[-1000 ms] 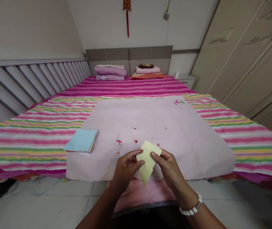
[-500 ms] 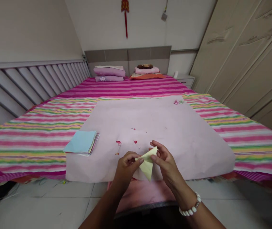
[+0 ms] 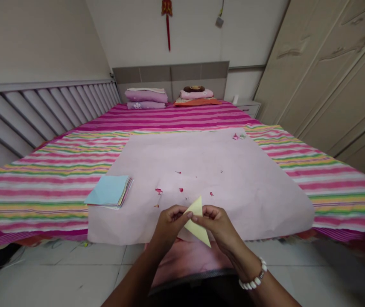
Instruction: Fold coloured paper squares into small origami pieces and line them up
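A pale yellow sheet of paper (image 3: 197, 230), folded into a triangle, is held up over the near edge of the large pinkish sheet (image 3: 246, 170). My left hand (image 3: 171, 224) pinches its left side, thumb on the front face and fingers curled behind. From the right, my right hand (image 3: 220, 224) grips it too, its thumb lying across the face close to the left thumb. The fingers behind the paper are partly hidden. A white bead bracelet (image 3: 255, 283) circles the right wrist.
At the left lies a stack of coloured paper (image 3: 108, 190), light blue on top. Small red marks or scraps (image 3: 159, 191) dot the sheet. Pink and green folded pieces (image 3: 235, 136) sit at its far right corner. A striped bedspread (image 3: 57, 166) surrounds it; a wardrobe (image 3: 336, 85) stands right.
The yellow paper has turned and now shows a flatter triangle. My right hand's raised fingers have curled in behind it, and its thumb has moved left beside the other thumb.
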Demonstrator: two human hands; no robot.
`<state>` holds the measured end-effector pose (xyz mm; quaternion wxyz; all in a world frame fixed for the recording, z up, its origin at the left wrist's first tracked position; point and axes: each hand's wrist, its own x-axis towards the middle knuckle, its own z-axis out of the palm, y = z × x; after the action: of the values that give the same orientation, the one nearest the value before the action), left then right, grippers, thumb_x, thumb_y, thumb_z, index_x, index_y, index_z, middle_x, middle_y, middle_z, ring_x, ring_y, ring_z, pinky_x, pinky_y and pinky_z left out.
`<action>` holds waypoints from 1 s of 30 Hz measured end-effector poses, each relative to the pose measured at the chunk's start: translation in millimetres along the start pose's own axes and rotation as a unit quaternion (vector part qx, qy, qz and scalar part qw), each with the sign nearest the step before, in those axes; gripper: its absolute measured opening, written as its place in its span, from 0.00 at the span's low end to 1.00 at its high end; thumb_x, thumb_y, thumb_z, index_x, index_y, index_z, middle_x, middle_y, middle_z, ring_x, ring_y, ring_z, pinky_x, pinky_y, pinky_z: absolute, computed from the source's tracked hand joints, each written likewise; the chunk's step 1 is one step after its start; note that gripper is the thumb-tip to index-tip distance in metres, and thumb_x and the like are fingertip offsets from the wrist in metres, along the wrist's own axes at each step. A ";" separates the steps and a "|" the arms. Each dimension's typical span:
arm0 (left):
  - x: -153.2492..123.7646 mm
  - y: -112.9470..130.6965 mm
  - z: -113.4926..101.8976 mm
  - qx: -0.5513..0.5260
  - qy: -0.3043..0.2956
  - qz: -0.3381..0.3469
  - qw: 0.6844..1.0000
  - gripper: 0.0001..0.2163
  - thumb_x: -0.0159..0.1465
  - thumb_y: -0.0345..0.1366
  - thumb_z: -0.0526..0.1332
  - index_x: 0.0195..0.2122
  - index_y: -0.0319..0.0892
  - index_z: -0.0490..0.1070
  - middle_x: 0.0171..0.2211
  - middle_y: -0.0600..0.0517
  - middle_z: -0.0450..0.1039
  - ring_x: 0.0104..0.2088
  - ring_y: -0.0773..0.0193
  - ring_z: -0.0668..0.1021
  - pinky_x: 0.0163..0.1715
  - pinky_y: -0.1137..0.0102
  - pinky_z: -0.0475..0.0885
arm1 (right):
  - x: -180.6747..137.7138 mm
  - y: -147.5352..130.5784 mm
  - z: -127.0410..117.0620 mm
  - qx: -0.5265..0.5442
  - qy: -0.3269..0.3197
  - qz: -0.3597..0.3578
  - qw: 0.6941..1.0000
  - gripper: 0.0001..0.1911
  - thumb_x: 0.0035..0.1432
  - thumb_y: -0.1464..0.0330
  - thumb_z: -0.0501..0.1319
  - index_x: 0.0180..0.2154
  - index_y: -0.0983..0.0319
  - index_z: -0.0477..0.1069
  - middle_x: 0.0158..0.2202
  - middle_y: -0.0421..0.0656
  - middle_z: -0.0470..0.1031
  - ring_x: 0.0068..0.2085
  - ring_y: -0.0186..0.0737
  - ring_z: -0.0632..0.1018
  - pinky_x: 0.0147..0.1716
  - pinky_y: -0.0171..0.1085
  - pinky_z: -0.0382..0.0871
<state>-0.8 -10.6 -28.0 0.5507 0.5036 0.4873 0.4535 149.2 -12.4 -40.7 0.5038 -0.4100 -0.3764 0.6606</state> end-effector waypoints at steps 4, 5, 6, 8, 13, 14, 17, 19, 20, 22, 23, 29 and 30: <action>5.9 14.9 -0.3 0.029 -0.052 -0.019 0.998 0.11 0.50 0.42 0.68 0.22 0.38 0.75 0.20 0.54 0.70 0.21 0.68 0.69 0.22 0.74 0.62 | -2.8 2.3 2.3 -0.029 -0.051 0.034 0.998 0.11 0.37 0.65 0.74 0.22 0.63 0.76 0.20 0.37 0.75 0.21 0.32 0.71 0.24 0.33 0.63; 7.5 16.9 0.7 0.025 -0.053 -0.029 0.998 0.12 0.49 0.43 0.68 0.21 0.38 0.74 0.18 0.55 0.69 0.20 0.69 0.68 0.20 0.74 0.61 | -3.6 2.9 3.3 -0.033 -0.056 0.035 0.997 0.11 0.38 0.65 0.74 0.22 0.63 0.76 0.21 0.37 0.75 0.22 0.33 0.71 0.24 0.33 0.63; 8.9 17.8 1.9 0.020 -0.048 -0.035 0.998 0.12 0.49 0.43 0.68 0.20 0.38 0.73 0.17 0.56 0.67 0.20 0.70 0.67 0.20 0.75 0.60 | -4.4 3.4 4.3 -0.035 -0.061 0.036 0.997 0.11 0.38 0.65 0.73 0.23 0.63 0.76 0.22 0.38 0.76 0.23 0.33 0.71 0.26 0.34 0.64; 11.4 17.1 4.9 0.007 -0.027 -0.043 0.999 0.13 0.49 0.42 0.69 0.19 0.39 0.70 0.16 0.57 0.65 0.19 0.71 0.66 0.19 0.75 0.59 | -5.2 4.2 5.4 -0.035 -0.072 0.040 0.996 0.11 0.39 0.65 0.73 0.24 0.63 0.76 0.24 0.39 0.76 0.25 0.35 0.73 0.28 0.35 0.65; 13.8 8.4 9.8 0.009 0.054 -0.004 0.998 0.15 0.49 0.42 0.67 0.17 0.39 0.66 0.14 0.59 0.61 0.18 0.72 0.63 0.18 0.76 0.58 | -3.6 4.8 4.2 -0.038 -0.062 0.041 0.997 0.13 0.41 0.62 0.72 0.21 0.64 0.72 0.20 0.37 0.71 0.23 0.32 0.68 0.24 0.32 0.60; 13.8 6.6 10.0 0.010 0.075 0.009 0.997 0.15 0.49 0.43 0.67 0.17 0.40 0.65 0.14 0.59 0.60 0.18 0.72 0.62 0.18 0.76 0.57 | -3.2 4.6 4.0 -0.040 -0.059 0.041 0.997 0.15 0.41 0.62 0.71 0.20 0.64 0.70 0.19 0.36 0.69 0.22 0.31 0.67 0.23 0.32 0.59; 13.4 2.5 9.4 0.002 0.109 0.017 0.994 0.17 0.52 0.45 0.65 0.17 0.40 0.63 0.14 0.60 0.58 0.18 0.72 0.61 0.18 0.75 0.56 | -2.4 3.1 3.8 -0.053 -0.059 0.045 0.996 0.17 0.41 0.60 0.71 0.19 0.63 0.67 0.18 0.35 0.66 0.21 0.30 0.64 0.22 0.32 0.56; 13.0 1.1 7.7 -0.011 0.108 0.006 0.994 0.17 0.54 0.46 0.63 0.17 0.40 0.64 0.14 0.60 0.58 0.18 0.72 0.61 0.18 0.75 0.56 | -2.0 1.9 3.3 -0.071 -0.052 0.039 0.995 0.18 0.41 0.59 0.71 0.19 0.63 0.66 0.18 0.35 0.64 0.21 0.30 0.63 0.22 0.32 0.54; 12.6 0.7 6.5 -0.020 0.101 0.002 0.995 0.16 0.55 0.47 0.62 0.20 0.40 0.67 0.16 0.59 0.60 0.19 0.71 0.63 0.18 0.75 0.58 | -1.6 1.6 2.6 -0.083 -0.042 0.032 0.995 0.19 0.41 0.59 0.70 0.18 0.63 0.65 0.17 0.34 0.63 0.20 0.29 0.62 0.21 0.32 0.52; 11.5 -0.5 3.3 -0.034 0.067 0.000 0.997 0.13 0.55 0.46 0.63 0.28 0.40 0.73 0.21 0.57 0.67 0.23 0.69 0.68 0.23 0.75 0.62 | -0.6 1.2 0.7 -0.106 -0.012 0.011 0.994 0.20 0.41 0.57 0.70 0.18 0.63 0.64 0.16 0.34 0.60 0.20 0.28 0.59 0.20 0.31 0.50; 10.7 -1.6 1.4 -0.033 0.045 0.000 0.998 0.13 0.55 0.45 0.63 0.33 0.40 0.74 0.24 0.55 0.71 0.25 0.68 0.69 0.24 0.74 0.64 | -0.1 1.0 -0.3 -0.115 0.006 0.000 0.993 0.21 0.41 0.57 0.69 0.18 0.62 0.63 0.16 0.33 0.59 0.20 0.28 0.58 0.20 0.32 0.48; 4.8 -15.9 -6.0 -0.036 -0.007 -0.036 0.999 0.13 0.52 0.44 0.67 0.23 0.39 0.70 0.15 0.59 0.63 0.19 0.72 0.63 0.21 0.76 0.57 | -2.2 -5.9 0.5 -0.117 0.036 -0.034 0.992 0.21 0.44 0.55 0.68 0.20 0.62 0.64 0.16 0.33 0.58 0.20 0.29 0.58 0.19 0.32 0.48; 3.9 -17.8 -6.0 -0.066 -0.012 -0.048 0.997 0.14 0.52 0.45 0.67 0.22 0.39 0.68 0.14 0.60 0.60 0.18 0.73 0.61 0.20 0.76 0.55 | -3.5 -7.9 1.7 -0.107 0.023 -0.035 0.993 0.20 0.46 0.54 0.67 0.20 0.62 0.65 0.17 0.34 0.59 0.20 0.29 0.58 0.19 0.32 0.49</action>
<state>-6.2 -7.4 -46.2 0.6095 0.4477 0.4736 0.4514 150.9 -14.3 -32.2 0.4888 -0.4633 -0.4473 0.5885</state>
